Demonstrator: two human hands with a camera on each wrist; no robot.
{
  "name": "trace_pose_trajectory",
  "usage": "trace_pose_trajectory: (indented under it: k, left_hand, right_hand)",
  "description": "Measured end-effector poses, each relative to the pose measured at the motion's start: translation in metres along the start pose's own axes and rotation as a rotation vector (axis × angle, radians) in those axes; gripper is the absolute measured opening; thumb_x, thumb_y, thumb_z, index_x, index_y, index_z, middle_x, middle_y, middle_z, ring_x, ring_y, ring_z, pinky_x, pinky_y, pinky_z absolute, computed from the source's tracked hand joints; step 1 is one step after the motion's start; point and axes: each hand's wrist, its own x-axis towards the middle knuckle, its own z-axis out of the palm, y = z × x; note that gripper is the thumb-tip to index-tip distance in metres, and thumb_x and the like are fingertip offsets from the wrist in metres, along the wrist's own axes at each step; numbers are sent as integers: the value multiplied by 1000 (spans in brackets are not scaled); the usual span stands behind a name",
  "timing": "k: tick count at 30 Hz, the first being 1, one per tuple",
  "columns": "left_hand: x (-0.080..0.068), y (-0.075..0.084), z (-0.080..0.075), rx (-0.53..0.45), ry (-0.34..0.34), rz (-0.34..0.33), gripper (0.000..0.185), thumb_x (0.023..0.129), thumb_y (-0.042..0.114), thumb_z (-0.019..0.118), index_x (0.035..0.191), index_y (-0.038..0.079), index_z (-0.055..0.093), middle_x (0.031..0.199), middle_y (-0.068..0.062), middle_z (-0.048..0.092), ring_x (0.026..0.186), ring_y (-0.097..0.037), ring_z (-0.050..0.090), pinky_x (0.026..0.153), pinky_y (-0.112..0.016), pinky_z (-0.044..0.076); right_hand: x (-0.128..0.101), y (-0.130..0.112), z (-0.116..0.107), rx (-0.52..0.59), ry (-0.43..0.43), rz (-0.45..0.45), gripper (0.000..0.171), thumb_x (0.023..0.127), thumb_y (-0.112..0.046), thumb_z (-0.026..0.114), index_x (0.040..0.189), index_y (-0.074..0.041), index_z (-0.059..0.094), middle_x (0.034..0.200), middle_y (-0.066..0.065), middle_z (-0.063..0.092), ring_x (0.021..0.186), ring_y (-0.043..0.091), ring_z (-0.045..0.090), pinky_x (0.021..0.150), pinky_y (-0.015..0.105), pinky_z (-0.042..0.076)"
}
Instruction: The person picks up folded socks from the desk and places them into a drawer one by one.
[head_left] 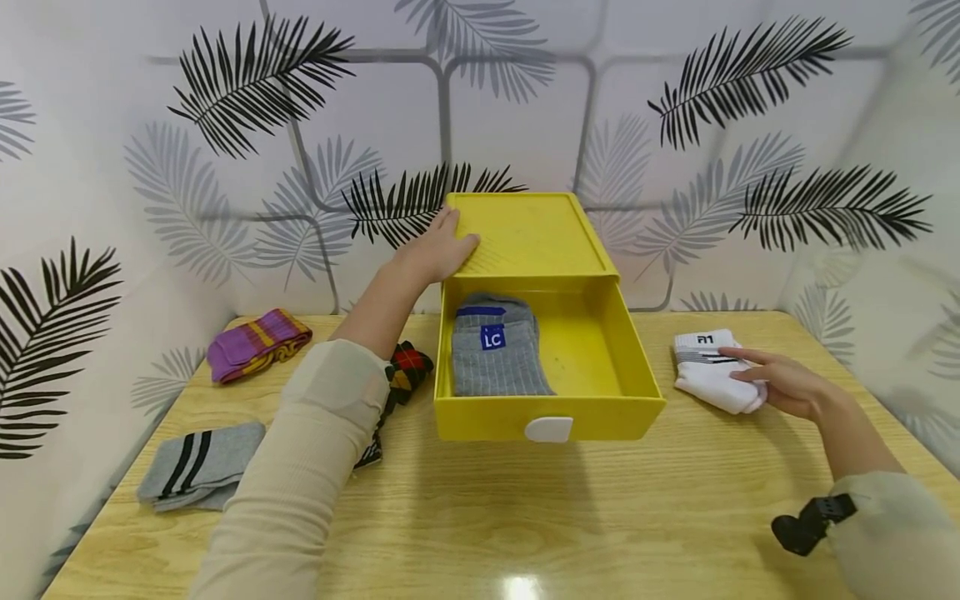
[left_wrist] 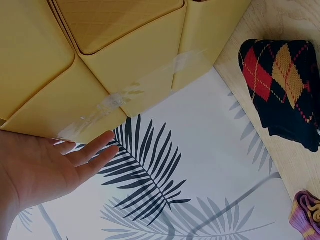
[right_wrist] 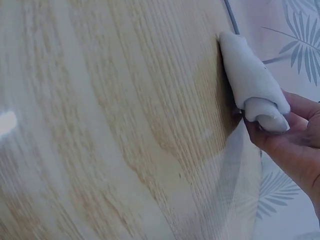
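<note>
My left hand (head_left: 435, 250) rests flat, fingers straight, on yellow box (head_left: 525, 229) top-center; right hand (head_left: 783, 383) fingers grip white sock (head_left: 708, 375) mid-right.

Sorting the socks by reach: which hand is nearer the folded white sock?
Right. The right hand touches the white sock on the table; the left hand rests on the yellow box, across the open drawer.

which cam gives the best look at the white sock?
Head view: the whole folded white sock shows on the table, right of the yellow drawer, with its black stripes and the right hand on it. Right wrist view shows only its rolled end, close and blurred. Left wrist view misses it.
</note>
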Motion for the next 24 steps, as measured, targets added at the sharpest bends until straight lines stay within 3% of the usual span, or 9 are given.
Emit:
trace_pose_trajectory:
  k: [5,9,11,16,18,20,22,24]
  left_hand:
    - [0,0,0,8,3,1,65,98,45,22,148,13,-3,152,-1,-10,137,-25,4,106,-47,14]
    - [-1,1,0,3,6,1,64,98,45,22,148,13,-2,152,-1,-9,137,-25,4,106,-47,14]
    - [-1,1,1,-2,4,4,64,98,45,22,148,13,-2,152,-1,-10,137,-25,4,106,-46,14]
    - [-1,1,0,-3,-5,12,65,98,45,22,148,13,-4,152,-1,-11,137,-26,4,106,-46,15]
    - [-1,1,0,3,-5,12,65,98,45,22,148,13,-4,152,-1,-11,137,-26,4,106,-47,15]
    - [-1,1,0,5,-3,9,65,98,45,22,148,13,-4,152,-1,-11,137,-26,3,106,-47,14]
    - [-1,0,0,7,-4,7,65,98,45,21,148,13,-4,152,-1,-11,137,-25,3,106,-47,14]
    - [-1,0,0,2,-4,5,65,98,45,22,148,13,-4,152,-1,-11,137,-25,3,106,-46,15]
  right_hand:
    - [-4,1,-4,-20,-35,23,55,95,-5,48,139,-37,36,142,17,-33,89,11,49,74,34,48]
    - [-6,2,-5,-44,-34,24,64,94,-6,48,145,-36,24,137,17,-39,92,10,47,76,34,48]
    - [-7,2,-4,-39,-30,26,60,95,-5,48,140,-40,32,138,17,-39,91,10,47,76,34,48]
    - [-10,-3,0,22,-12,27,46,94,-3,48,112,-45,56,143,14,-32,86,12,48,72,32,48]
    - [-11,-7,3,60,-9,23,46,94,-2,48,107,-44,59,147,11,-20,85,13,49,71,32,47]
    - [-11,-10,5,94,-12,17,47,93,-1,47,104,-44,62,146,6,6,84,13,50,71,31,48]
    - [-13,-14,7,125,-35,2,49,94,1,45,104,-43,64,133,-4,30,84,13,52,71,31,48]
    - [-15,-18,8,158,-76,-21,50,94,2,43,106,-42,65,114,-13,45,86,13,53,72,31,49]
